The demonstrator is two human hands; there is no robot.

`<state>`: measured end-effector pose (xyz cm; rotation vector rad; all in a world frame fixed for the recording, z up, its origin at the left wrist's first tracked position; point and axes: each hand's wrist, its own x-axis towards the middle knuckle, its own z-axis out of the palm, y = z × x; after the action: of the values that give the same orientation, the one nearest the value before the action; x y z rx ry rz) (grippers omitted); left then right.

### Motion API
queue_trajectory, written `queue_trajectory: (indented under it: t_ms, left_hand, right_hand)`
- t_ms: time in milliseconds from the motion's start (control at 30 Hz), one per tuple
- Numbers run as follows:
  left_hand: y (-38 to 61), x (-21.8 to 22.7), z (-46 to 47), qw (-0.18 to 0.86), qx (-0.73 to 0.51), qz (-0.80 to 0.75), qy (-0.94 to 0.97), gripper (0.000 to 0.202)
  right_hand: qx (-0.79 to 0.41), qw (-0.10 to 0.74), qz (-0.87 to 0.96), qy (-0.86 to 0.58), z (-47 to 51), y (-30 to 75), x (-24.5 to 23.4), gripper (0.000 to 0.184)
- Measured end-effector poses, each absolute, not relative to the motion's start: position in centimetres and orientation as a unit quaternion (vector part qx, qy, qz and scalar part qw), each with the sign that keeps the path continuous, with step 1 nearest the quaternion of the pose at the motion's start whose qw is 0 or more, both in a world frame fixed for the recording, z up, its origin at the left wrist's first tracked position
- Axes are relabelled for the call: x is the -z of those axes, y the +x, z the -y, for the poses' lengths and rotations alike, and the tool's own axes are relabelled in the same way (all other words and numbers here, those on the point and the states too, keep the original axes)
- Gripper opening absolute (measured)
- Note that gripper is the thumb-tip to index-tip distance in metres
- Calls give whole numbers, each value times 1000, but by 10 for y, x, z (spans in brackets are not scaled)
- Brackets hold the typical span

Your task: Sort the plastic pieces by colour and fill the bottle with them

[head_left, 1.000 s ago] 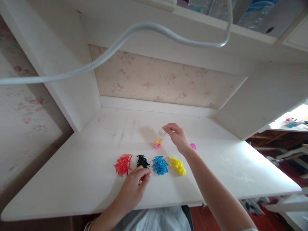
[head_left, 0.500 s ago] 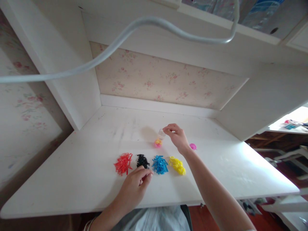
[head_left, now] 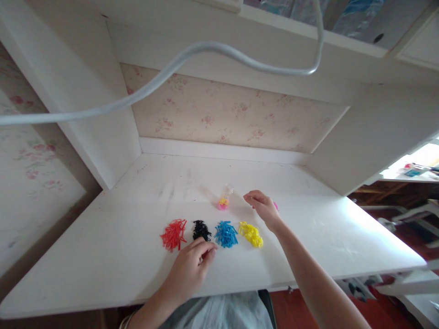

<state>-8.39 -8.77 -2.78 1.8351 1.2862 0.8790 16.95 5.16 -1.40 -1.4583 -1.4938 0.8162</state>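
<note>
Four small heaps of plastic bits lie in a row on the white desk (head_left: 103, 256): red (head_left: 173, 234), black (head_left: 200, 229), blue (head_left: 225, 234) and yellow (head_left: 251, 234). Behind them stands a small clear bottle (head_left: 226, 195) with pink and yellow bits at its bottom. My left hand (head_left: 192, 267) rests on the desk just in front of the black heap, fingers curled together. My right hand (head_left: 264, 208) hovers right of the bottle and above the yellow heap, fingertips loosely pinched, apart from the bottle. A pink cap (head_left: 275, 205) peeks out behind it.
The desk sits in a white alcove with side panels (head_left: 103, 128) and a flowered back wall (head_left: 222, 114). A grey cable (head_left: 206, 48) hangs across the top of the view. A shelf above holds blue packages. Furniture and floor show at the right.
My right hand has let go of the clear bottle's top and drawn back to the right and down. The left hand has stayed by the black heap.
</note>
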Motion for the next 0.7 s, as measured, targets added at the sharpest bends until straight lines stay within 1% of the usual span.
queue_trajectory:
  t_ms: [67,200,300,533,700]
  left_hand:
    - [-83,28,88,348,-333,-503,718,25]
    - [-76,25,86,321,-311,-512,734,24]
    - [-63,17,82,284,-282,-512,760,22]
    - [-17,7,66,128,-171,-504,837,19]
    - [2,12,50,59,-118,-504,853,17]
  right_hand:
    - [-309,424,612,-593,-47,184,31,26]
    - [-284,441,606,-598,-39,205,53,23]
    - [-283,438,621,-586,-36,208,56,23]
    - [-303,356,715,-520,-30,201,53,20]
    - [-301,350,716,-523,-30,203,57,17]
